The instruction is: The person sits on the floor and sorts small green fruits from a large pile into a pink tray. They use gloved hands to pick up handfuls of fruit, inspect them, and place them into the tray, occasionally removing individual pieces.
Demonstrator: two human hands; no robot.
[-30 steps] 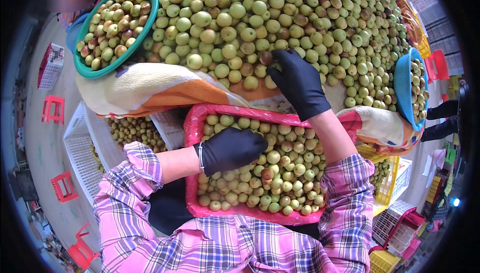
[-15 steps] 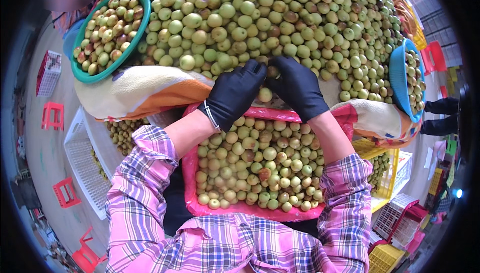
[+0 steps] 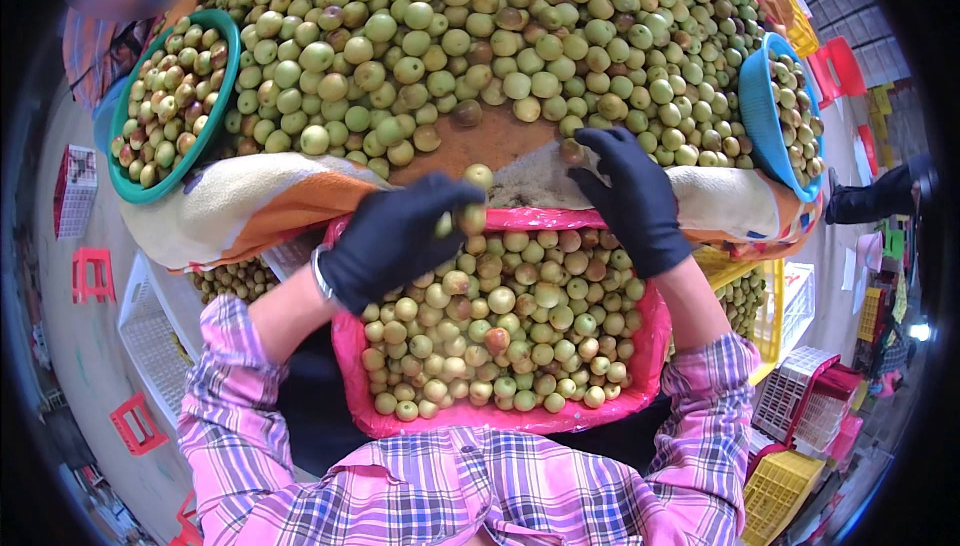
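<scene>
My left hand (image 3: 395,241), in a black glove, is over the left part of a pink-lined crate (image 3: 352,366) of round green-and-brown jujubes (image 3: 520,321). A few jujubes (image 3: 470,218) show at its curled fingers, slightly blurred; how firmly each is held is hard to see. My right hand (image 3: 635,204), gloved in black too, is at the table's near edge with thumb and forefinger apart. A brownish jujube (image 3: 572,152) lies at those fingertips. Beyond both hands spreads a large heap of jujubes (image 3: 480,21), and bare tabletop (image 3: 495,146) shows in front of it.
A green basin (image 3: 232,76) of redder jujubes stands at the left of the heap, a blue basket (image 3: 757,111) at the right. Patterned cloth (image 3: 250,196) covers the table edge. White crate (image 3: 150,321), yellow crate (image 3: 770,316) and red stools (image 3: 92,276) surround me. Someone's dark-clothed leg (image 3: 870,201) shows at right.
My hands were together at the heap's edge; now they are apart. The left has drawn back over the crate with jujubes, and the right has moved rightward and opened. The view has shifted slightly.
</scene>
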